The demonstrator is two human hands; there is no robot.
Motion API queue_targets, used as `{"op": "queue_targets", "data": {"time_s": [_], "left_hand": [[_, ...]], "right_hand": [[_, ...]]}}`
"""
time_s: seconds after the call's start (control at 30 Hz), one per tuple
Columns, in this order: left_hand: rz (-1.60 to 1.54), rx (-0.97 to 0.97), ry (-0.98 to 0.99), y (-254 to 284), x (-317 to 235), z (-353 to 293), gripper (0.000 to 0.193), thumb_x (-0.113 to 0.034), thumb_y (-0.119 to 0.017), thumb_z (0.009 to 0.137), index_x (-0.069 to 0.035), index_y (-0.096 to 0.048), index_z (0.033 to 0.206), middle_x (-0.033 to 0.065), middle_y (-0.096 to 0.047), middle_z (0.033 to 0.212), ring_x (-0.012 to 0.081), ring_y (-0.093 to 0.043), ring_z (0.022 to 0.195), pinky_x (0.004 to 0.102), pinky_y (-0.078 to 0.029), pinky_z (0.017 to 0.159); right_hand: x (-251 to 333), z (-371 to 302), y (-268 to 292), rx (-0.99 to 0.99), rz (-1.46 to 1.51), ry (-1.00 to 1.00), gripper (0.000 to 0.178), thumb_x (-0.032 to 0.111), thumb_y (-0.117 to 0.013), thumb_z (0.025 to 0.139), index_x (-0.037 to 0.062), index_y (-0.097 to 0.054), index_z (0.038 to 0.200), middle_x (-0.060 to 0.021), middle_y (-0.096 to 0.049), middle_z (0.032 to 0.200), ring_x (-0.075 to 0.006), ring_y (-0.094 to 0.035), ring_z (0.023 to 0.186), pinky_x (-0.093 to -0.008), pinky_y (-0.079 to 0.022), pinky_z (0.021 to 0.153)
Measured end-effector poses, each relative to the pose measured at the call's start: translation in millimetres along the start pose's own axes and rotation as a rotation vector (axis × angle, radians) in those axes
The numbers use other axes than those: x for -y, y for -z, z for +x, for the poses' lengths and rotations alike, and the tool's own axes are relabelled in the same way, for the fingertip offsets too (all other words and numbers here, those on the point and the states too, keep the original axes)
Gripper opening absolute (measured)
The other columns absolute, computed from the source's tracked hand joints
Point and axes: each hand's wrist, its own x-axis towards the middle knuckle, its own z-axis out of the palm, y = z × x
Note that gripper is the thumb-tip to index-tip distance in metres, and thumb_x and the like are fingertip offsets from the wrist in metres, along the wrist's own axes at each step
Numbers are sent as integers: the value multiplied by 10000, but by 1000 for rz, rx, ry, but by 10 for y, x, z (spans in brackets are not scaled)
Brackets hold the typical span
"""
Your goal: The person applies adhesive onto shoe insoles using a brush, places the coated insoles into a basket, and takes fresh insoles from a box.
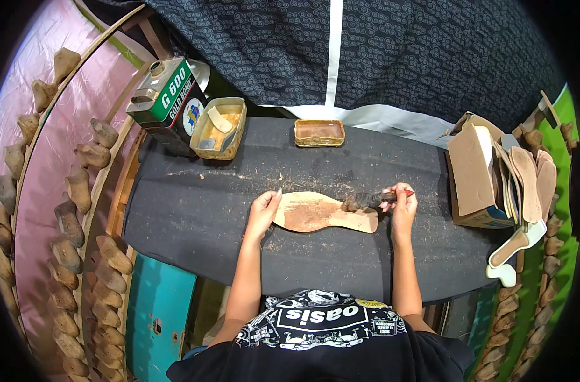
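Note:
A tan shoe insole (303, 215) lies sideways over the dark table, its wide end toward the left and brown smears on its upper face. My left hand (263, 213) grips the edge of that wide end, thumb on top. Between the fingers of my right hand (402, 207) is a brush (368, 201) with a dark, caked body and a red tip at its far right. The brush's bristle end touches the insole near its narrow middle. Whether the insole rests on the table or is slightly lifted, I cannot tell.
A shallow brown-filled tray (318, 134) sits at the back centre. Back left stand a metal can (169, 105) and a tub (203, 153) holding scraps. A cardboard box (471, 172) of insoles is on the right. Wooden shoe lasts (67, 219) line racks at both sides; crumbs dot the tabletop (328, 264).

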Motion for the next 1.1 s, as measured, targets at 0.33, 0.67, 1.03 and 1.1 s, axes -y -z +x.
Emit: {"op": "queue_targets", "data": {"time_s": [0.33, 0.67, 1.03, 1.1], "left_hand": [[-63, -19, -14, -47, 13, 0, 215, -219, -459, 845, -40, -523, 743, -87, -417, 598, -11, -332, 524, 148, -258, 449], [-73, -25, -44, -31, -6, -13, 202, -196, -450, 849, -38, -509, 738, -79, -416, 632, 0, -359, 594, 148, -303, 529], [-212, 50, 40, 50, 18, -4, 199, -218, -462, 843, -59, -504, 730, -79, -430, 630, -4, -353, 569, 155, -291, 496], [-233, 83, 36, 81, 68, 13, 202, -222, -463, 842, -61, -501, 725, -81, -424, 625, -4, -346, 564, 155, -284, 491]], "right_hand": [[-24, -103, -833, 306, 216, -63, 159, 194, -410, 857, 36, -432, 851, -123, -568, 824, -108, -539, 543, -196, -454, 482], [-18, 124, -433, 150, 4, 13, 133, 193, -412, 854, 62, -421, 832, -99, -576, 726, -70, -474, 440, -158, -381, 389], [346, 1076, -966, 220, -32, 336, 159, 153, -506, 810, 30, -407, 831, -83, -535, 727, -92, -506, 488, -181, -410, 427], [238, 1258, -1100, 266, -105, 343, 169, 154, -524, 799, 36, -408, 830, -58, -508, 706, -83, -501, 486, -181, -407, 423]]}}
